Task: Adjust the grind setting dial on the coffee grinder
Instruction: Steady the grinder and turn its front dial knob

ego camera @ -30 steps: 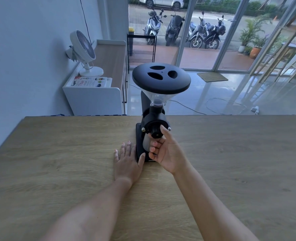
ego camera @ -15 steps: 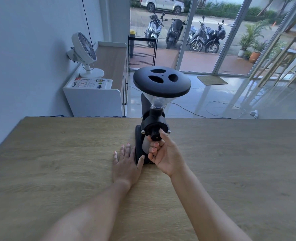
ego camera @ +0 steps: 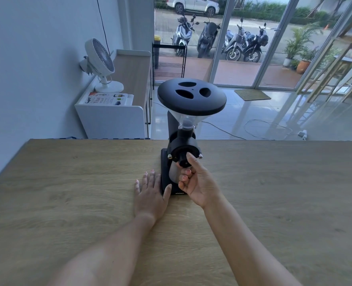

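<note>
A black coffee grinder [ego camera: 183, 141] stands upright on the wooden table [ego camera: 67, 193], with a wide black lid [ego camera: 191, 96] over a clear funnel hopper. Its round black grind setting dial [ego camera: 183, 156] faces me at mid height. My right hand [ego camera: 199, 182] is pinched on the dial, thumb on its right side and fingers curled under it. My left hand [ego camera: 150, 195] lies flat on the table, fingers spread, its thumb against the grinder's base at the left. A steel cup under the dial is partly hidden by my right fingers.
Behind the table stands a low white cabinet [ego camera: 113, 118] with a white fan [ego camera: 99, 65] and a printed booklet on it. Glass doors at the back show parked scooters. A cable lies on the tiled floor to the right.
My right hand keeps its hold on the dial, its thumb now a little higher on the dial's right side. My left hand has stayed flat by the base. The view has shifted slightly.
</note>
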`<state>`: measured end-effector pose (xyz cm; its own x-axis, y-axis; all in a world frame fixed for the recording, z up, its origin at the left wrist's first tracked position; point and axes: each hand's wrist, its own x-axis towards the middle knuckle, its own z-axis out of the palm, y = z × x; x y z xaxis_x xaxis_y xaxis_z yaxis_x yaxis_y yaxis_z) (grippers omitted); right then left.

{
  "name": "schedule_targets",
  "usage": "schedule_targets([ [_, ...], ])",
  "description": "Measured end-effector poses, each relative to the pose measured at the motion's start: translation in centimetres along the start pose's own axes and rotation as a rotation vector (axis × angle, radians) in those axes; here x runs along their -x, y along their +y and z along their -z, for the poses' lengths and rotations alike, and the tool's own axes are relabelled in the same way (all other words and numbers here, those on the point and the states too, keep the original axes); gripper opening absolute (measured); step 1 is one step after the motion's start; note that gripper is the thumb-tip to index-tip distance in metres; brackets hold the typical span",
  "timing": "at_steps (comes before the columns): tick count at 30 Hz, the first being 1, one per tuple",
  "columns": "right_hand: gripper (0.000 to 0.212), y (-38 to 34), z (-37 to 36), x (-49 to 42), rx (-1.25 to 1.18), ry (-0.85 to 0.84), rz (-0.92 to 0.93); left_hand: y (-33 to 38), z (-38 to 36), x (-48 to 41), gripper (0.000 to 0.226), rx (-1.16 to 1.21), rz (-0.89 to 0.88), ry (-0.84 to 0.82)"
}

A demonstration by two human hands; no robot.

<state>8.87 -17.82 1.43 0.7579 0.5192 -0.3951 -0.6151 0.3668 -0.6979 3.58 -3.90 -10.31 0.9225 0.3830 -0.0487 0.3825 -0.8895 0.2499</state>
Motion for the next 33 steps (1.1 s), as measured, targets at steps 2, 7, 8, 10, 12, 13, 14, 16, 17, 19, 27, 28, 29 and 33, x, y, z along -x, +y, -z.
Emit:
schedule_targets([
  [2, 0.061, -0.06, -0.06, 0.00, 0.010, 0.010, 0.003, 0.00, 0.01, -0.04, 0.079, 0.003, -0.001, -0.002],
  [7, 0.061, -0.08, -0.14, 0.06, 0.023, 0.025, 0.007, -0.04, -0.16, -0.11, 0.080, 0.001, -0.003, 0.000],
  [8, 0.061, -0.11, -0.18, 0.07, 0.030, 0.028, 0.010, -0.06, -0.19, -0.11, 0.080, 0.004, -0.002, 0.001],
  [10, 0.061, -0.17, -0.26, 0.07, 0.044, 0.040, 0.018, -0.07, -0.25, -0.16, 0.081, 0.007, -0.001, 0.002],
  [12, 0.060, -0.20, -0.33, 0.11, 0.049, 0.053, 0.025, -0.06, -0.25, -0.20, 0.080, 0.001, -0.001, 0.000],
  [13, 0.060, -0.18, -0.35, 0.11, 0.048, 0.057, 0.026, -0.07, -0.25, -0.21, 0.079, -0.003, -0.001, -0.001],
  [14, 0.061, -0.16, -0.35, 0.10, 0.048, 0.057, 0.027, -0.07, -0.24, -0.22, 0.079, -0.006, -0.001, -0.003],
  [16, 0.062, -0.11, -0.43, 0.08, 0.053, 0.054, 0.024, -0.09, -0.28, -0.25, 0.080, -0.007, -0.002, -0.005],
  [17, 0.063, -0.11, -0.44, 0.04, 0.060, 0.054, 0.021, -0.09, -0.29, -0.24, 0.081, -0.005, -0.002, -0.006],
  [19, 0.062, -0.13, -0.41, 0.07, 0.074, 0.044, 0.016, -0.09, -0.31, -0.25, 0.082, -0.007, -0.002, -0.005],
  [27, 0.057, -0.01, -0.28, 0.54, 0.052, -0.070, -0.034, 0.00, -0.18, -0.27, 0.086, -0.017, 0.002, -0.009],
  [28, 0.057, -0.07, -0.34, 0.56, 0.052, -0.078, -0.040, 0.01, -0.17, -0.24, 0.088, -0.018, 0.000, -0.007],
  [29, 0.056, -0.13, -0.43, 0.58, 0.051, -0.083, -0.044, -0.01, -0.16, -0.21, 0.090, -0.019, -0.002, -0.005],
  [33, 0.052, -0.20, -0.50, 0.51, 0.033, -0.081, -0.037, -0.01, -0.09, -0.18, 0.085, -0.010, 0.001, -0.010],
])
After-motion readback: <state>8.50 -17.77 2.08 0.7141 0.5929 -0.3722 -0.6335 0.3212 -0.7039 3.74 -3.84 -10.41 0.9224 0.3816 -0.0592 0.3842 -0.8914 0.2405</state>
